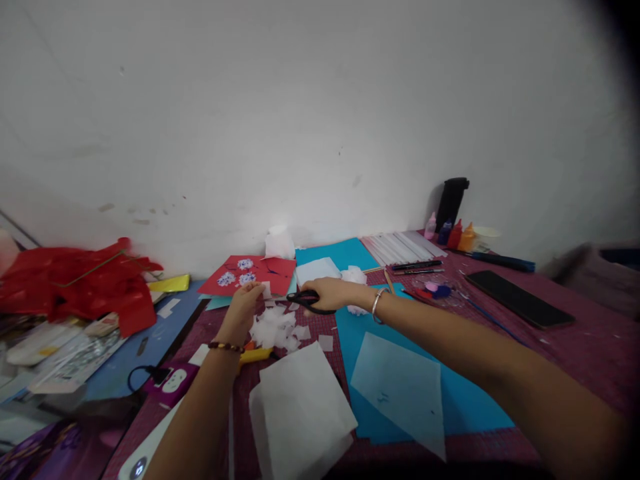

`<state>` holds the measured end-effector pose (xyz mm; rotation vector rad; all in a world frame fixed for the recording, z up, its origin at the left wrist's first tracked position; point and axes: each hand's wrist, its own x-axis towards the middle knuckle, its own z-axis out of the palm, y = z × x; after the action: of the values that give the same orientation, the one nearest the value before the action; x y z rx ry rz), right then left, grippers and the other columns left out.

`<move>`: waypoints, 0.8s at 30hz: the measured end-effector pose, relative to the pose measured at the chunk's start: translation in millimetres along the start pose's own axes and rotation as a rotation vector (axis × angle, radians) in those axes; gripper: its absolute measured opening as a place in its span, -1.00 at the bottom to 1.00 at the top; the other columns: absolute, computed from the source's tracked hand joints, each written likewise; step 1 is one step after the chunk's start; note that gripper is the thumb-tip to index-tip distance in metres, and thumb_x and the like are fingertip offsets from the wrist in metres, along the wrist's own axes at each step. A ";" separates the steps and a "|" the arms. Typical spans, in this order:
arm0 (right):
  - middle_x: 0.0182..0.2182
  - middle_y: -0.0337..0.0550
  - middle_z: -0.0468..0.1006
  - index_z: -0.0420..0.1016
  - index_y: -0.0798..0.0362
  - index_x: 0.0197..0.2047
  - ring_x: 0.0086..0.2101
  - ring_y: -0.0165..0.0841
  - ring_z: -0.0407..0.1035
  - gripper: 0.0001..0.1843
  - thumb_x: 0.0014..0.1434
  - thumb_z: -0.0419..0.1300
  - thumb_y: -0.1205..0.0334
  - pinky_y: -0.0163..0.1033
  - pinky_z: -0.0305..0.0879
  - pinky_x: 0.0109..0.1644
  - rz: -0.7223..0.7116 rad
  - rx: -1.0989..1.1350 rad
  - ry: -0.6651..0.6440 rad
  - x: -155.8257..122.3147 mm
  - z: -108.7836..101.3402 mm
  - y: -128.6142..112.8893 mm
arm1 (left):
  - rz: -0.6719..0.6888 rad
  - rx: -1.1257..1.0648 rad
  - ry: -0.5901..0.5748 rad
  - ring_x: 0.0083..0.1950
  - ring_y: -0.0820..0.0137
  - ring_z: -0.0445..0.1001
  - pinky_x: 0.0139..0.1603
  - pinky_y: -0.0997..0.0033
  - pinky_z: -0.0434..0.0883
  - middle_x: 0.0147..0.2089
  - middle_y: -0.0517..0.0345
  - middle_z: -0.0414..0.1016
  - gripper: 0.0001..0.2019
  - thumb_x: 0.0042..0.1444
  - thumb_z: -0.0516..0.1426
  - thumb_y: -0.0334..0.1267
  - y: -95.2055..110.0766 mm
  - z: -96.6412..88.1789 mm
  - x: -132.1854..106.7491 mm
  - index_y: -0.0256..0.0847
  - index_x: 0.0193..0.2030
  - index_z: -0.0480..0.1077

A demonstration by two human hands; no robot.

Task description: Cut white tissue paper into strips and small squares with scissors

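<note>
My left hand [246, 298] pinches a small white paper piece [267, 291] between thumb and fingers. Black-handled scissors [316, 308] are in my right hand [327, 293], their tips pointing left toward that piece. Below both hands lies a loose pile of cut white paper pieces [274, 328]. Behind my left hand is a red sheet [277, 271] bearing white and blue flower shapes and dark painted branches. A stack of white paper sheets [305, 407] lies closer to me. Under my right forearm, a translucent sheet [400, 387] rests on blue paper [475, 413].
A yellow-handled tool [256, 355] lies left of the stack, near a purple power socket [177, 381]. Black pens [417, 265], a phone [520, 298] and paint bottles [455, 235] occupy the right side. Red plastic [75, 283] covers the left. A wall [320, 120] stands behind the table.
</note>
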<state>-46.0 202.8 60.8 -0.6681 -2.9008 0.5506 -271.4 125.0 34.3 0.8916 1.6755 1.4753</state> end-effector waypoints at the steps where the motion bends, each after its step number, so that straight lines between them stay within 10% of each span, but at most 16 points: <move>1: -0.15 -0.04 0.59 0.43 0.04 0.01 -0.20 -0.18 0.45 -0.47 0.05 0.25 -0.09 -0.33 0.13 -0.36 0.003 0.004 0.005 0.1 0.7 0.0 | -0.004 -0.009 -0.002 -0.06 0.27 0.48 -0.09 0.13 0.49 0.05 0.00 0.43 -0.68 0.23 0.13 -0.18 0.1 0.3 -0.5 -0.24 0.08 0.35; 24: -0.23 -0.10 0.59 0.49 0.02 -0.04 -0.28 -0.25 0.43 -0.57 0.07 0.27 -0.03 -0.34 0.04 -0.42 0.015 -0.005 0.008 0.3 7.2 -1.2 | -0.008 -0.040 -0.002 -0.04 0.26 0.47 -0.07 0.11 0.48 0.07 -0.01 0.42 -0.67 0.22 0.13 -0.18 -7.0 2.2 4.0 -0.24 0.08 0.34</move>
<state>-48.2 199.7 54.6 -0.6910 -2.8933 0.5422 -271.7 128.8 26.9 0.8643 1.6403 1.4969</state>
